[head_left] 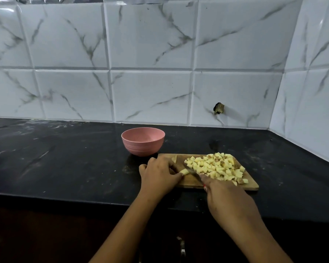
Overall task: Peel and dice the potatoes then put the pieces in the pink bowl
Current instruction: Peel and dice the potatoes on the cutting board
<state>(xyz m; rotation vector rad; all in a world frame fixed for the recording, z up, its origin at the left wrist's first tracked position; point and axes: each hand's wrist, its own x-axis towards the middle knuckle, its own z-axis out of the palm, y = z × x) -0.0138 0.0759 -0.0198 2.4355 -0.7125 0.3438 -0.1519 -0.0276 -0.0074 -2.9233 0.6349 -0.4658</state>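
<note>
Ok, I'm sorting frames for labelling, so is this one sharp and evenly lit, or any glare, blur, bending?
Head view: the wide lens bows the wall tiles; glare streaks their top edge; diced potato and pink bowl evenly lit, fairly sharp; knife in the right hand and potato piece held by the left hand slightly soft; below the counter, nearly black.

Left hand point(159, 174) holds potato point(184, 171), right hand point(230, 200) knife point(193, 172).

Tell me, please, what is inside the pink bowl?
The pink bowl shows only its bare far inner wall, nothing on it. Its bottom is hidden behind the near rim.
</note>
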